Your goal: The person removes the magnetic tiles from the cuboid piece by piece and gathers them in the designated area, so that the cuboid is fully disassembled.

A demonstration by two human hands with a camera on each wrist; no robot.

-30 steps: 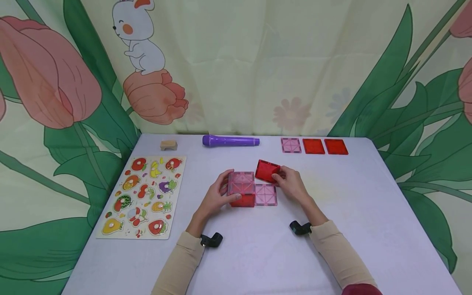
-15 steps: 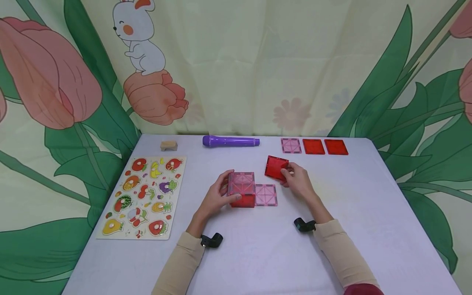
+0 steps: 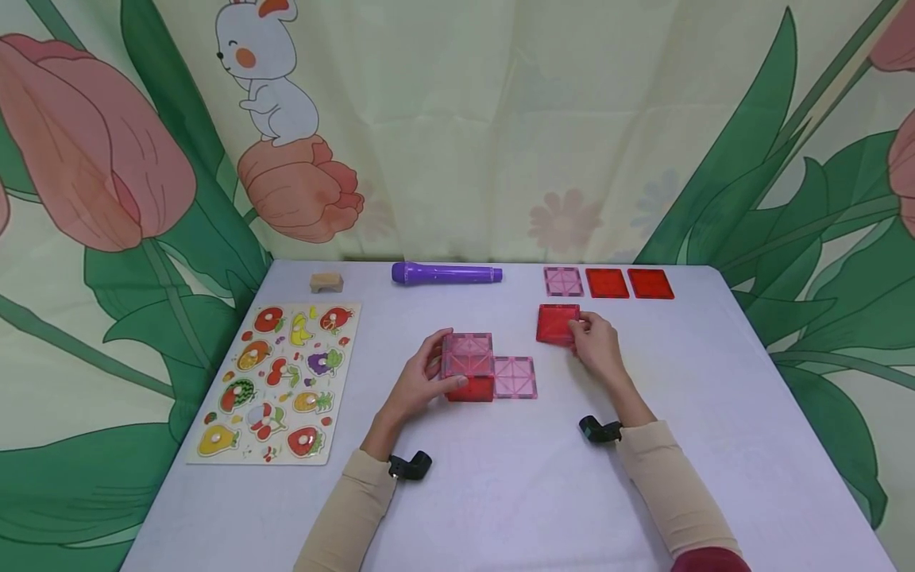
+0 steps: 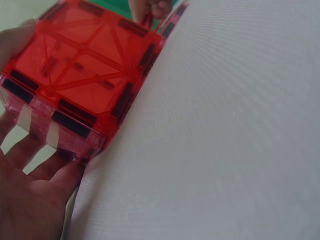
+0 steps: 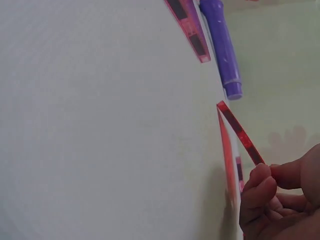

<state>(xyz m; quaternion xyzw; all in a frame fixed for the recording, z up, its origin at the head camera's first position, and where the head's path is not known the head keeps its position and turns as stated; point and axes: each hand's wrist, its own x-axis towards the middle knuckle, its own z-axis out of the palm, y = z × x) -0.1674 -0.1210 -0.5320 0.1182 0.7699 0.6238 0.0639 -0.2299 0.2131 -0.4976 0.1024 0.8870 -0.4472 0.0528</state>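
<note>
Well, your right hand (image 3: 599,346) pinches a glossy, translucent red square tile (image 3: 554,324), beyond and right of the pink-and-red box (image 3: 469,354). Your left hand (image 3: 416,383) grips that see-through, ribbed box. Beneath the box spreads a white, fabric-topped table (image 3: 507,492); behind it hangs a pale, tulip-printed curtain (image 3: 443,159).

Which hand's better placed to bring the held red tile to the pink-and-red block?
Right, I'd say: the right hand pinches that red tile. The left hand grips the pink-and-red block, so using it would likely mean letting go.
</note>
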